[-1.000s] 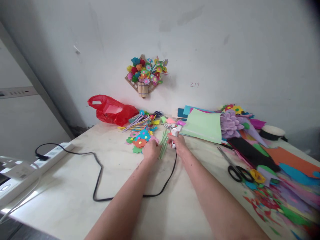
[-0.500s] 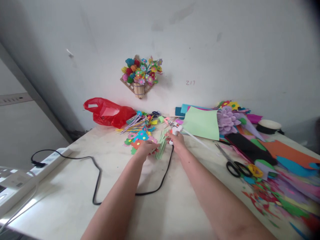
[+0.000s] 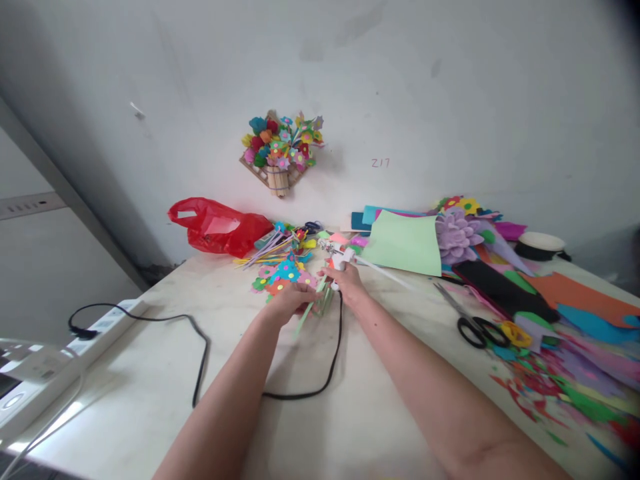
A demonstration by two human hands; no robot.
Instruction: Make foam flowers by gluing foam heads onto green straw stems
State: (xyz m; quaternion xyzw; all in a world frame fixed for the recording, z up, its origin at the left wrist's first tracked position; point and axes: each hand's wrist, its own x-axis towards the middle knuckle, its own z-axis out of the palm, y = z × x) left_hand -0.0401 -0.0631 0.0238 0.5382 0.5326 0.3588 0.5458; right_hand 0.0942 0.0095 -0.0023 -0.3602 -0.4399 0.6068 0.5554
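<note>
My left hand (image 3: pixel 287 298) pinches a thin green stick (image 3: pixel 306 315) that it has drawn out of a bundle of green sticks (image 3: pixel 325 294) lying on the table. Just to its left lies a heap of coloured foam flowers (image 3: pixel 280 277). My right hand (image 3: pixel 346 283) is closed round a white glue gun (image 3: pixel 340 257), whose nozzle points left towards the stick. The gun's black cord (image 3: pixel 320 383) loops back across the table.
The cord runs to a white power strip (image 3: pixel 103 320) at the left edge. A red plastic bag (image 3: pixel 220 227) lies at the back. Foam sheets (image 3: pixel 400 243), black-handled scissors (image 3: pixel 473 327) and coloured scraps (image 3: pixel 560 387) fill the right side. A flower ornament (image 3: pixel 281 150) hangs on the wall.
My left hand has taken one green stick from the bundle and pulled it towards me. The right hand with the glue gun has shifted a little left.
</note>
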